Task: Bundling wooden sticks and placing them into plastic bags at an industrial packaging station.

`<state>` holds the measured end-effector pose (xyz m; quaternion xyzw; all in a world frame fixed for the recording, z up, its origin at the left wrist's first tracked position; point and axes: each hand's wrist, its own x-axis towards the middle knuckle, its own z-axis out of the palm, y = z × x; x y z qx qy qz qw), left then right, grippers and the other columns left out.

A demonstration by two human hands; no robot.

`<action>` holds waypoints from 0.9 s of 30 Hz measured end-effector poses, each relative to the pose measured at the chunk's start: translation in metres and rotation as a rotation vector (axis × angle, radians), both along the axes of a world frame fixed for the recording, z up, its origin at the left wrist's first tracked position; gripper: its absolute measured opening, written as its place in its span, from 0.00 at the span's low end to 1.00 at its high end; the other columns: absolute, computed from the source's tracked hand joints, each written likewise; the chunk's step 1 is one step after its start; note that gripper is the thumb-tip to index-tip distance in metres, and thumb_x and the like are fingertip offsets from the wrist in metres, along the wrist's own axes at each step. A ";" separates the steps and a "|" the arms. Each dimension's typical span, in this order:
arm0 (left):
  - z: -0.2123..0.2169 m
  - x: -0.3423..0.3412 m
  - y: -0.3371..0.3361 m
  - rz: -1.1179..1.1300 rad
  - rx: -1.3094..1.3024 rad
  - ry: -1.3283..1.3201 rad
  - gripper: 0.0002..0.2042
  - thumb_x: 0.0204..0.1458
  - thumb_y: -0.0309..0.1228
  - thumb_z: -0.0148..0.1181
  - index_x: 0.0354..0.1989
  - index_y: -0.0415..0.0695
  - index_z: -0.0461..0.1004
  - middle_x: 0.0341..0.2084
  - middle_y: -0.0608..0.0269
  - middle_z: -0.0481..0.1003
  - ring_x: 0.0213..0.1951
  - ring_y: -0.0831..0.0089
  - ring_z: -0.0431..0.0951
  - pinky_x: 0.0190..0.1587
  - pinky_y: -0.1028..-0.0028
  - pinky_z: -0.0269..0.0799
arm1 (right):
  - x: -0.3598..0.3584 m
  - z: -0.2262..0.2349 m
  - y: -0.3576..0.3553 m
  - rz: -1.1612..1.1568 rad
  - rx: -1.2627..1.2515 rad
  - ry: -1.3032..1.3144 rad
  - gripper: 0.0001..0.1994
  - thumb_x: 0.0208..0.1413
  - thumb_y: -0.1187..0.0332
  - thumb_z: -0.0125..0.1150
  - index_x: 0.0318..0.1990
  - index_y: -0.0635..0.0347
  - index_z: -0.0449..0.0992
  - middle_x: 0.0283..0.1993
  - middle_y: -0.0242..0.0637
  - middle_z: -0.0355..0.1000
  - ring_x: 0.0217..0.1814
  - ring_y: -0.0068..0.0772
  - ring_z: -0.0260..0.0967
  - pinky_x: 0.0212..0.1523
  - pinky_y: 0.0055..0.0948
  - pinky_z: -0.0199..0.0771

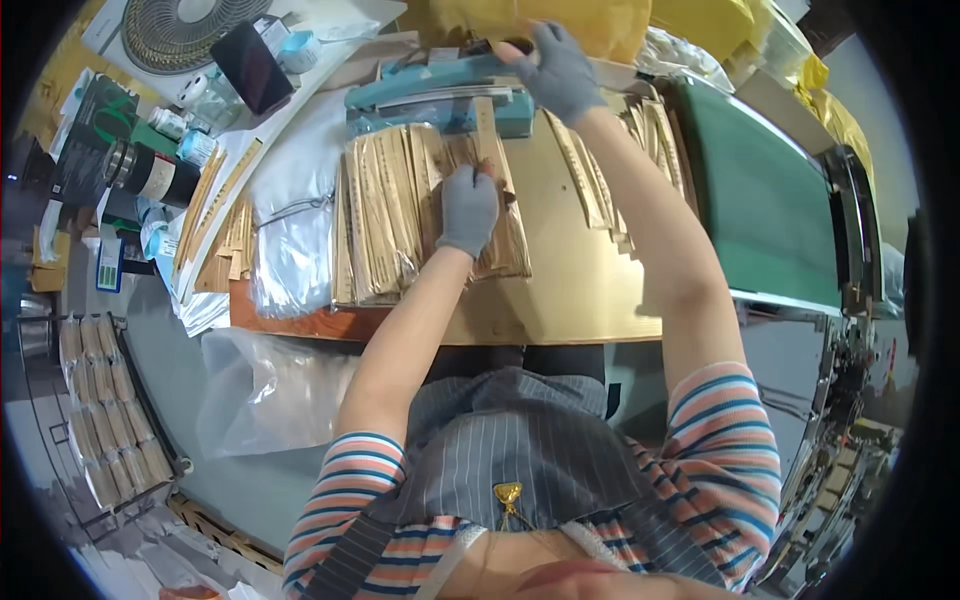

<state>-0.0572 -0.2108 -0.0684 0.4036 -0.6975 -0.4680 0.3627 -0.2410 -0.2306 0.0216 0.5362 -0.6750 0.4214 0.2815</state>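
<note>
My left hand [468, 212], in a grey glove with bare fingertips, is closed on a narrow brown paper packet [485, 125]. The packet's far end reaches the front of a blue bar-type device [515, 115] that looks like a heat sealer. At the right end of the sealer's raised blue arm [430, 80] is my right hand [565, 78], gloved the same way. Its thumb and fingers are bent around that end; their exact contact is partly hidden. Left of my left hand lies a row of brown packets in clear plastic [380, 215]. More bagged packets [505, 245] lie under its wrist.
Loose brown packets [590, 180] lie right of the sealer, near a green board [765, 190]. Clear plastic bags [290, 220] cover the table's left side. Beyond them are a phone [252, 68], a fan [185, 30] and a black bottle [150, 172]. A rack of packets [110, 410] stands lower left.
</note>
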 end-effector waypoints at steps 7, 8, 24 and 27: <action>-0.021 -0.022 -0.057 0.116 0.200 -0.222 0.13 0.52 0.32 0.49 0.28 0.31 0.71 0.21 0.52 0.73 0.24 0.67 0.72 0.28 0.71 0.65 | -0.015 -0.016 -0.061 0.018 0.498 0.059 0.12 0.52 0.56 0.50 0.30 0.53 0.74 0.32 0.40 0.71 0.37 0.46 0.69 0.34 0.43 0.69; -0.029 -0.020 -0.062 0.043 0.184 -0.156 0.13 0.53 0.32 0.48 0.29 0.31 0.71 0.22 0.52 0.73 0.25 0.66 0.74 0.28 0.71 0.66 | -0.018 -0.028 -0.061 -0.009 0.491 0.045 0.12 0.52 0.56 0.50 0.29 0.53 0.74 0.32 0.40 0.71 0.36 0.46 0.70 0.33 0.43 0.69; -0.032 -0.025 -0.054 0.099 0.153 -0.138 0.15 0.53 0.35 0.48 0.23 0.35 0.72 0.18 0.56 0.73 0.21 0.69 0.70 0.26 0.72 0.64 | -0.018 -0.043 -0.056 -0.094 0.546 -0.080 0.14 0.54 0.54 0.46 0.33 0.54 0.72 0.36 0.42 0.72 0.38 0.49 0.69 0.37 0.44 0.69; -0.046 -0.017 -0.062 0.098 0.163 -0.143 0.14 0.52 0.35 0.48 0.26 0.34 0.72 0.19 0.54 0.73 0.23 0.67 0.71 0.29 0.70 0.65 | -0.008 -0.043 -0.056 -0.074 0.588 -0.074 0.14 0.55 0.55 0.45 0.33 0.53 0.73 0.36 0.41 0.72 0.38 0.47 0.70 0.38 0.43 0.69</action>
